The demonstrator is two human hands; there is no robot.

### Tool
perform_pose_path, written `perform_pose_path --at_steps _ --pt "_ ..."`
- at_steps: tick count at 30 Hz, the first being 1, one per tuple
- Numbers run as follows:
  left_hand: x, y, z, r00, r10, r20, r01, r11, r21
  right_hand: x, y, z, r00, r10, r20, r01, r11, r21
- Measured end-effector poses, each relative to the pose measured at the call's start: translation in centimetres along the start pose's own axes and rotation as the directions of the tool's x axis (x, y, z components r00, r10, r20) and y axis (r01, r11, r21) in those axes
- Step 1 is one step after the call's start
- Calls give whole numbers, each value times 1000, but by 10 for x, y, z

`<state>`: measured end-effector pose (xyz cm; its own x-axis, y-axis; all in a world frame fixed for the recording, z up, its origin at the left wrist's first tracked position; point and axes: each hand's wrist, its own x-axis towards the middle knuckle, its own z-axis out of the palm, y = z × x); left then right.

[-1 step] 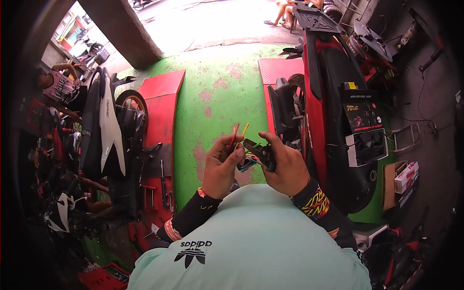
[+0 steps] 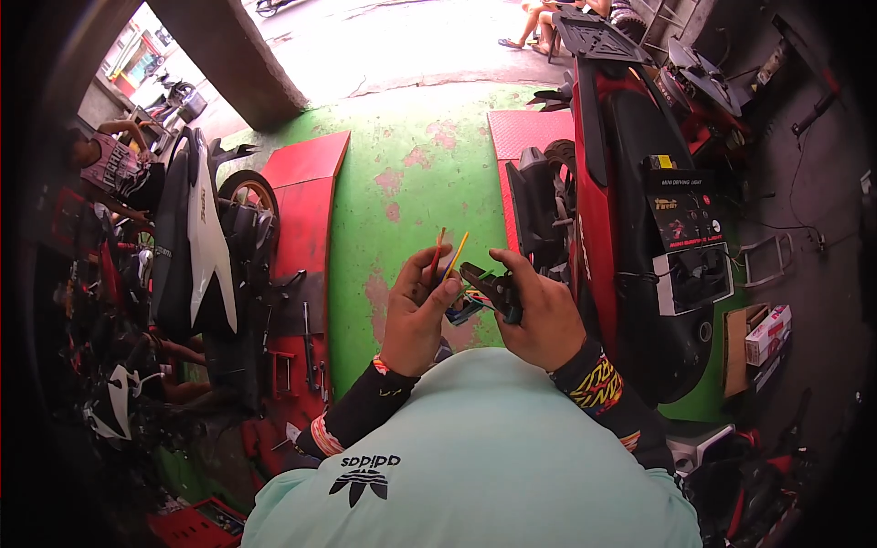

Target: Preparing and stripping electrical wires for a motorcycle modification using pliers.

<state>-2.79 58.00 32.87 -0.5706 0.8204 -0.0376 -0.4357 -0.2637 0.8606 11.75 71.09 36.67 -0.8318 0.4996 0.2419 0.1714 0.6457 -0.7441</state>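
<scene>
My left hand (image 2: 418,315) pinches a small bundle of thin wires (image 2: 449,254), red, yellow and blue, whose ends stick up above the fingers. My right hand (image 2: 541,312) grips a dark plier-like hand tool (image 2: 489,288) whose jaws point left toward the wires, close to my left thumb. Both hands are held together in front of my chest, above the green floor (image 2: 411,210). A small coloured part shows just under the left fingers; I cannot tell what it is.
A red and black motorcycle (image 2: 630,228) stands on a red ramp at my right with a black box (image 2: 685,228) on its seat. A dismantled white motorcycle (image 2: 201,247) sits on a red ramp (image 2: 306,210) at left. A person (image 2: 114,164) crouches far left.
</scene>
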Motion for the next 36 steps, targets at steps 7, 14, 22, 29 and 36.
perform_pose_path --at_steps 7,14,22,29,36 --pt "3 12 6 998 -41 -51 50 980 194 -2 7 2 994 -102 -41 95 987 -131" --pt "-1 5 -18 991 -103 -82 127 912 389 -1 -1 -11 978 -197 -67 171 944 -282" --pt "-5 26 -6 943 45 331 -258 728 636 0 -4 -8 974 -224 -38 208 947 -246" --pt "-8 29 12 928 58 369 -289 737 611 -5 7 -3 999 -21 49 22 999 -26" --pt "-6 33 19 962 -138 236 -29 807 591 -9 7 -5 979 111 173 -137 979 148"
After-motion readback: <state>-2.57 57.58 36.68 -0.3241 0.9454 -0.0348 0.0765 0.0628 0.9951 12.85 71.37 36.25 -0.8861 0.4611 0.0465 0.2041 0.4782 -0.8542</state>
